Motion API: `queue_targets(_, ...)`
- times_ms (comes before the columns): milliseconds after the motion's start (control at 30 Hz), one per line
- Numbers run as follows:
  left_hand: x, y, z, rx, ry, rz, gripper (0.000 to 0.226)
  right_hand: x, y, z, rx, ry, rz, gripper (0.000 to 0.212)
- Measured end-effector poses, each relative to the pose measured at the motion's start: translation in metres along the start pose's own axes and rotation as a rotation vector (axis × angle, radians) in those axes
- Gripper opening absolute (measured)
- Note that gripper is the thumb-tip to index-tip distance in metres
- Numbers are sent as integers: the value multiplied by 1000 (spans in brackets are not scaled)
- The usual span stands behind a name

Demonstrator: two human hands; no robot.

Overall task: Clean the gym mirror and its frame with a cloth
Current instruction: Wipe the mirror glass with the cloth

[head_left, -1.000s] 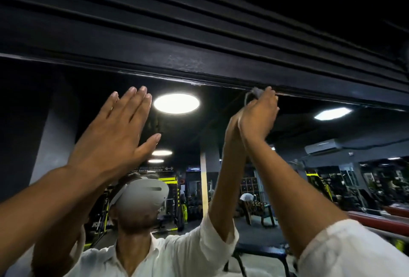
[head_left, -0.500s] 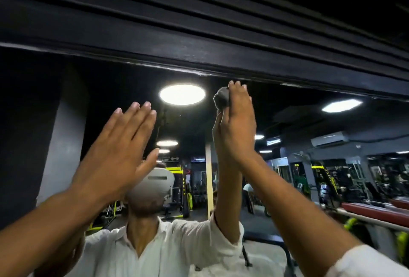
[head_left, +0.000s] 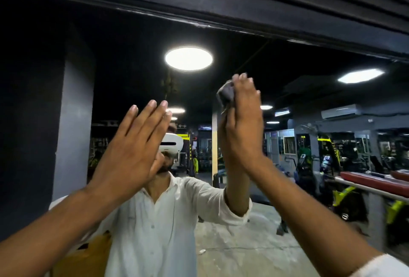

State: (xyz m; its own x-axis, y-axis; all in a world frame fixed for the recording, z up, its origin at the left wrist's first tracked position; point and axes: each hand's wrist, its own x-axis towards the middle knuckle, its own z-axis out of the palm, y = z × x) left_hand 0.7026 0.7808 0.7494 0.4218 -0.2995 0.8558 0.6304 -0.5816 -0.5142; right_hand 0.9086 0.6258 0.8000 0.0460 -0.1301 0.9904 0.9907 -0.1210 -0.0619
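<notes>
From my end I count two hands, one cloth: left hand [head_left: 132, 148] still raised flat, holding nothing, in front of the mirror [head_left: 110, 66], right hand [head_left: 241, 126] pressing the wadded grey cloth [head_left: 226, 95] on the glass with straight fingers, now dropped well below the black frame [head_left: 199, 10] it touched a second ago.

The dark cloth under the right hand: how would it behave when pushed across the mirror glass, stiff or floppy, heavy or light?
Probably floppy: the cloth is bunched into soft folds where the right hand presses it to the mirror. It seems light: flat fingers alone hold the small wad up. It might unfold or slide if the pressure eases.
</notes>
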Motion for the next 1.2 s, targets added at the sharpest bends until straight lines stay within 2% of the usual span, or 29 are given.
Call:
queue_targets(100, 13, 31, -1, -2, -12, 91, 76, -73, -17, -9, 22, -232, -316, 72)
queue_targets(167, 20, 53, 1, -38, -23, 94, 75, -82, 9, -24, -37, -351, -474, 77)
queue_targets(200, 22, 60, 3, -55, -29, 71, 75, -71, 28, -32, -80, -357, -442, 80)
queue_targets(267, 23, 66, 6, -57, -42, 38, 76, -43, 66, -48, -124, -275, -214, 73)
queue_targets(333, 23, 68, 7, -48, -49, 31, 76, -29, 99, -67, -83, -71, 21, 55)
queue_targets(400, 22, 70, 6, -53, -51, 23, 76, -52, 110, -75, -76, 76, 171, 55)
queue_targets(433, 22, 71, 6, -58, -54, 19, 76, -79, 107, -72, -80, 72, 187, 57)
queue_targets(500, 22, 72, 7, -66, -62, 19, 76, -146, 87, -63, -81, -70, 72, 65)
queue_targets(567, 21, 71, 7, -70, -56, 21, 75, -198, 68, -64, -69, -305, -241, 81)
queue_targets(600, 20, 71, 7, -75, -51, 22, 75, -205, 69, -66, -74, -391, -390, 84)
queue_targets(633, 19, 72, 7, -78, -46, 23, 74, -198, 75, -69, -78, -425, -459, 86)
queue_targets(667, 16, 72, 7, -79, -45, 28, 74, -184, 80, -69, -87, -400, -437, 88)
queue_targets(800, 0, 65, 6, -58, -69, 79, 75, -126, 69, -52, 38, -90, 68, 68)
queue_targets(867, -10, 53, 4, -33, -66, 100, 76, -129, 38, -39, 94, -47, 135, 68)
queue_targets(900, -13, 46, 3, -21, -59, 109, 76, -136, 24, -34, 103, -102, 55, 71)
queue_targets(1000, -14, 21, -2, 7, -52, 101, 77, -138, 9, -30, 40, -343, -444, 80)
queue_targets(1033, -13, 12, -4, 19, -55, 86, 77, -121, 13, -29, 10, -341, -519, 80)
queue_targets(1067, -11, 3, -5, 30, -57, 70, 77, -98, 16, -26, 1, -298, -494, 77)
queue_targets(1200, -2, -40, -11, 47, -41, -24, 78, 6, 9, -8, 51, 4, -22, 59)
